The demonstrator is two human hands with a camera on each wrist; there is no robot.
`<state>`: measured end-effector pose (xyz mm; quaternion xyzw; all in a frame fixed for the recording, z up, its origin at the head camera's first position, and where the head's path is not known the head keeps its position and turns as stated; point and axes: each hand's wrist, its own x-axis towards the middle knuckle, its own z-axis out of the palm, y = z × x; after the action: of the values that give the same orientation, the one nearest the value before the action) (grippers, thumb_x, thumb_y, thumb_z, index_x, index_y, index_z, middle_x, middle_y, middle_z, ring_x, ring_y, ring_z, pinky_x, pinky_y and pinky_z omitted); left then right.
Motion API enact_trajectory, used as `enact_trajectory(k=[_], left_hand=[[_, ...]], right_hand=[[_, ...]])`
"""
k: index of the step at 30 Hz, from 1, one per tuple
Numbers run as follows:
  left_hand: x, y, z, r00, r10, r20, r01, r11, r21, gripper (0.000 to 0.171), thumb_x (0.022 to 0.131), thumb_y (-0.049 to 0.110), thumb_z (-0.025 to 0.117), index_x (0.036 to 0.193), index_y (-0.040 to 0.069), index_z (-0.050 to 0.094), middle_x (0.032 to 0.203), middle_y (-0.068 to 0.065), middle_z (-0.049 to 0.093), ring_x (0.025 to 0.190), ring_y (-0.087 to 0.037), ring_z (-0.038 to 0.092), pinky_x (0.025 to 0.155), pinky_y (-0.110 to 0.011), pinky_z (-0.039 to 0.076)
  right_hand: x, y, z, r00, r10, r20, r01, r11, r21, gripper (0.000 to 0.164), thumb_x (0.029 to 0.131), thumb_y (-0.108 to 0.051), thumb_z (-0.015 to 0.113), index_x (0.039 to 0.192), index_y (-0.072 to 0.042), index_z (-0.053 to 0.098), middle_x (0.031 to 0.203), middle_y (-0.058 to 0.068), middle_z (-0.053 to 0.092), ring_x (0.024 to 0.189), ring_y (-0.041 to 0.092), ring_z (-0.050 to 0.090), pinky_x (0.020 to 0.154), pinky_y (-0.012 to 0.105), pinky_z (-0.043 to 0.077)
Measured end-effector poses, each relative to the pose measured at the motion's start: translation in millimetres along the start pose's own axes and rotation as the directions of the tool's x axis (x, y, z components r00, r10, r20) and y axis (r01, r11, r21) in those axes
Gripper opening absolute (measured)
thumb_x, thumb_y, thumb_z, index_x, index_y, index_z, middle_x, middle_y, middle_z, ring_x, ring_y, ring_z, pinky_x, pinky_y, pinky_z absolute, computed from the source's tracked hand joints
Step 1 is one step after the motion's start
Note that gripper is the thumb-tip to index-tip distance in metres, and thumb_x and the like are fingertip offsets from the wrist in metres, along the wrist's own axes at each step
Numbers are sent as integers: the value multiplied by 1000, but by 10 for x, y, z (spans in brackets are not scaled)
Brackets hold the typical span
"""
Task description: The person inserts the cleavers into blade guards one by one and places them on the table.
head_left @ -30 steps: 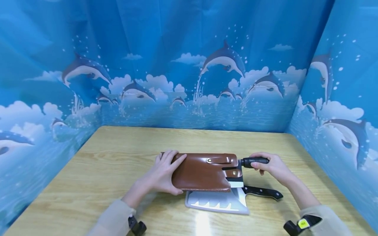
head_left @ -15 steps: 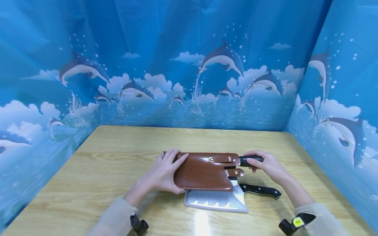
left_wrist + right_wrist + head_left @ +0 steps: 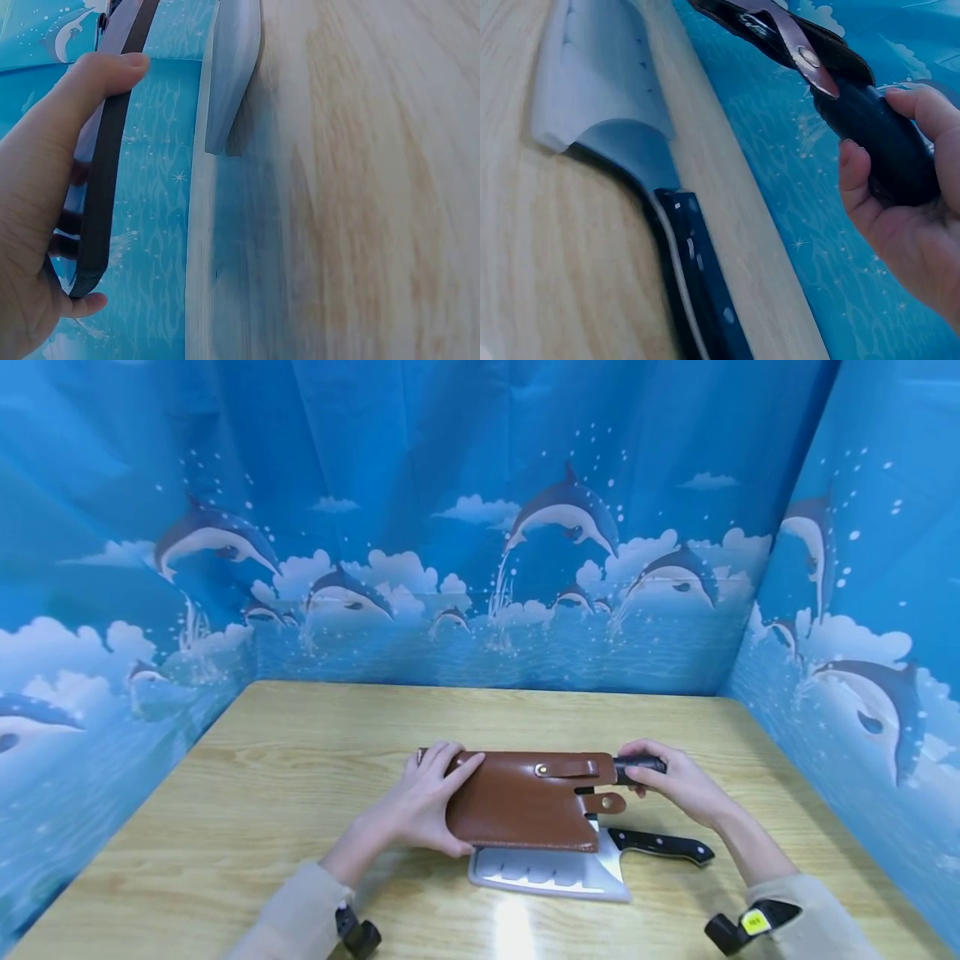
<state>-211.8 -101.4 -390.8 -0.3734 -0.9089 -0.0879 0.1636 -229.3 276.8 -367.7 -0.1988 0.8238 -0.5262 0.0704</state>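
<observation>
A brown leather knife sheath (image 3: pixel 517 806) with snap straps is held above the table by my left hand (image 3: pixel 423 806), which grips its left end, thumb across the front. My right hand (image 3: pixel 682 785) grips the black handle (image 3: pixel 885 142) of a cleaver whose blade is mostly hidden in the sheath. One strap (image 3: pixel 606 802) sticks out loose near the handle. Below and partly behind the sheath, a second cleaver lies on the table; its broad blade (image 3: pixel 551 881) is in a pale cover, and its black riveted handle (image 3: pixel 663 845) points right.
The wooden table (image 3: pixel 300 735) carries the second cleaver near its front. A blue dolphin-print curtain (image 3: pixel 420 527) encloses the back and both sides. A black wrist camera (image 3: pixel 358 935) sits on the left sleeve, another (image 3: pixel 726 935) on the right.
My right hand has moved left, pushing the cleaver deeper into the sheath until the blade is nearly all covered. The sheath has shifted slightly right, with my left hand still gripping it.
</observation>
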Motion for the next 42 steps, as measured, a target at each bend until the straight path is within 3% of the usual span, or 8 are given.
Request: enact_trajectory(k=[4, 9, 14, 22, 31, 42], left_hand=[[6, 4, 3, 1000, 0, 1, 1, 1000, -11, 115, 52, 64, 74, 146, 14, 30, 134, -18, 35, 122, -33, 33, 90, -63, 33], [-5, 19, 16, 999, -11, 32, 12, 1000, -28, 115, 53, 64, 73, 146, 14, 29, 135, -19, 34, 123, -34, 33, 91, -64, 31], [0, 40, 24, 999, -14, 40, 15, 1000, -26, 116, 52, 65, 73, 146, 15, 29, 135, -18, 34, 124, -33, 33, 92, -64, 31], [30, 83, 8, 998, -20, 64, 23, 998, -54, 116, 53, 66, 73, 146, 14, 29, 136, -19, 34, 124, -33, 33, 90, -63, 32], [73, 75, 7, 996, -37, 80, 43, 997, -71, 115, 53, 65, 73, 146, 14, 29, 137, -20, 34, 124, -35, 33, 92, -63, 30], [101, 35, -15, 997, -27, 73, 33, 996, -83, 113, 55, 65, 73, 146, 15, 29, 137, -16, 34, 125, -32, 33, 93, -63, 31]], right_hand=[[26, -9, 8, 997, -41, 72, 38, 998, 50, 31, 93, -9, 51, 118, 9, 45, 97, 16, 54, 76, 19, 57, 67, 35, 51], [44, 0, 18, 984, -59, 170, 28, 983, 181, 31, 88, 3, 43, 117, 10, 39, 101, 16, 51, 82, 18, 56, 70, 34, 51], [57, 18, 35, 977, -71, 203, 19, 968, 248, 34, 85, 5, 41, 117, 11, 36, 105, 14, 49, 89, 16, 54, 74, 28, 50], [69, 36, 45, 968, -84, 235, 15, 959, 284, 33, 83, 5, 41, 116, 2, 40, 107, 11, 52, 95, 14, 54, 80, 29, 47], [113, 15, 42, 977, -48, 210, 2, 977, 212, 35, 82, 3, 42, 116, 5, 39, 108, 14, 50, 96, 17, 52, 80, 31, 46], [69, -2, -5, 988, -22, 153, 21, 1000, 8, 37, 88, -5, 55, 121, 7, 44, 104, 15, 54, 88, 18, 55, 73, 31, 48]])
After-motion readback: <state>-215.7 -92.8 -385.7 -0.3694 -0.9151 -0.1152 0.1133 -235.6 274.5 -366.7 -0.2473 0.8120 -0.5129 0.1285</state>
